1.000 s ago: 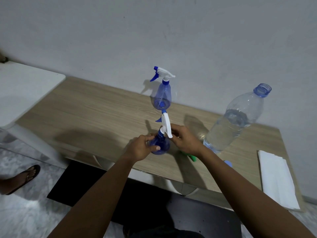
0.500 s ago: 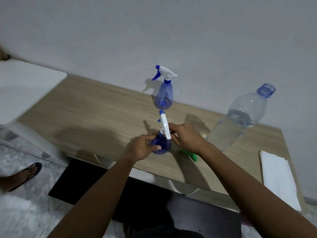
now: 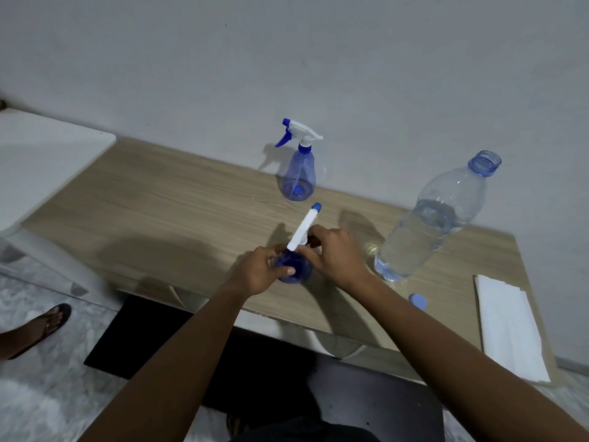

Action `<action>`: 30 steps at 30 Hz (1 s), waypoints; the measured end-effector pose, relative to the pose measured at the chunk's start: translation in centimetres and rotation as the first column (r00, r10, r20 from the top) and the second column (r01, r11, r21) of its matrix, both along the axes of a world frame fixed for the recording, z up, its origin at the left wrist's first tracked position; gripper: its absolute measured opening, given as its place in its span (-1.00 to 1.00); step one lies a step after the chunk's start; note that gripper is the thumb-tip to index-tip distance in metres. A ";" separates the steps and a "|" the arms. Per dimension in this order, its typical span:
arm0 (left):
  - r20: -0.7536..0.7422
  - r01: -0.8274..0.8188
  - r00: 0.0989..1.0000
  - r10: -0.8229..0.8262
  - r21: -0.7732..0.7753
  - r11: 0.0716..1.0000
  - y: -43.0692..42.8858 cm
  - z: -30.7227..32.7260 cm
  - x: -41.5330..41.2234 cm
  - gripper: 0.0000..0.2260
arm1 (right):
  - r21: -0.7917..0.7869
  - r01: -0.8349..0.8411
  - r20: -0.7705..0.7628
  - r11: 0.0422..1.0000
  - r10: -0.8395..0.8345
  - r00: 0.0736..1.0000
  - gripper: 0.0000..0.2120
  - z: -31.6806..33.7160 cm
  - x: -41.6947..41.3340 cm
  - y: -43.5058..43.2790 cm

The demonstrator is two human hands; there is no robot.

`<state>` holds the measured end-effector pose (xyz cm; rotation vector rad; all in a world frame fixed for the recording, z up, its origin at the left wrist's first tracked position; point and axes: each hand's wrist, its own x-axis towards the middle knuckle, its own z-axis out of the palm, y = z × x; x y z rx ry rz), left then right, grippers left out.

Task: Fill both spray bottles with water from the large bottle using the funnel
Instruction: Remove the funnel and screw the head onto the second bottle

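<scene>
A blue spray bottle [image 3: 294, 266] stands near the table's front edge. My left hand [image 3: 261, 272] grips its round body. My right hand [image 3: 334, 253] pinches the collar under its white spray head [image 3: 302, 229], whose blue nozzle points away from me. A second spray bottle [image 3: 299, 175] with its white and blue trigger head on stands farther back by the wall. The large clear bottle [image 3: 430, 224], uncapped and about half full of water, stands to the right. My right hand and arm hide the green funnel.
A blue bottle cap [image 3: 418, 302] lies near the wooden table's front edge [image 3: 334, 338]. Folded white paper towel [image 3: 506, 327] lies at the right end. A white side table [image 3: 47, 157] stands to the left. A sandalled foot [image 3: 47, 323] rests on the floor at left.
The spray head has turned in my right hand, its nozzle swinging to the right. The green funnel, visible earlier under my right wrist, is hidden now. The blue cap is in view again.
</scene>
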<state>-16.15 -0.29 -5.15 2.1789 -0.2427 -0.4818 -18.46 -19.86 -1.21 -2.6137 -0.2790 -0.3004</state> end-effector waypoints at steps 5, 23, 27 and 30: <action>0.020 0.008 1.000 -0.007 -0.036 0.999 0.0 -0.1 0.0 -0.77 | 0.066 0.185 0.106 0.981 -0.191 0.976 -0.51 -0.9 -0.9 1.5; -0.028 0.025 0.999 -0.026 -0.062 0.998 0.5 -1.0 0.7 -0.49 | 0.599 0.025 -0.252 0.800 0.159 0.955 -0.81 0.2 -0.5 0.1; -0.008 0.032 0.999 -0.033 -0.073 0.997 0.4 -1.0 0.6 -0.55 | 0.589 0.014 -0.197 0.808 0.127 0.972 -0.82 -0.2 -1.0 0.3; -0.002 0.017 1.000 -0.017 -0.109 0.994 0.4 -0.9 0.5 -0.59 | 0.565 0.016 -0.174 0.825 0.101 0.980 -0.85 -0.8 -1.2 0.6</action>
